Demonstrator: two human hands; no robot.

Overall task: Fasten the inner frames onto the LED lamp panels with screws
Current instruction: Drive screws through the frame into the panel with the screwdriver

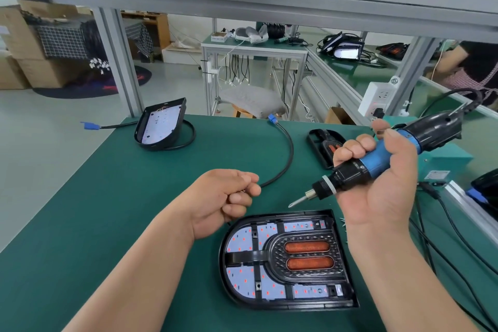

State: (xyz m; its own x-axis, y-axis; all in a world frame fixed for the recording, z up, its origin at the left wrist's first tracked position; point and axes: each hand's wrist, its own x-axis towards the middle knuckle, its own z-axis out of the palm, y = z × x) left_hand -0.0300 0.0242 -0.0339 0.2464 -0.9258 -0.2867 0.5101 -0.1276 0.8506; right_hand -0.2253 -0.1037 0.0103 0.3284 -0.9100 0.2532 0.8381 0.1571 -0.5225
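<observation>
A black LED lamp panel point(285, 259) lies flat on the green table near the front, with a black inner frame point(304, 256) holding two orange windows set in it. My right hand point(377, 183) grips a blue and black electric screwdriver point(385, 159) above the panel's far right corner, bit pointing down-left. My left hand point(226, 197) hovers just left of the bit with fingers curled; a small metal piece, likely a screw, shows between the fingertips. The panel's black cable point(288, 153) runs behind the left hand to a blue plug point(272, 117).
A second lamp panel point(161, 124) stands tilted at the table's far left with its coiled cable and blue plug. A black tray of parts point(326, 145) lies behind my right hand. A teal box point(442, 164) and cords sit at the right edge. Another person sits far right.
</observation>
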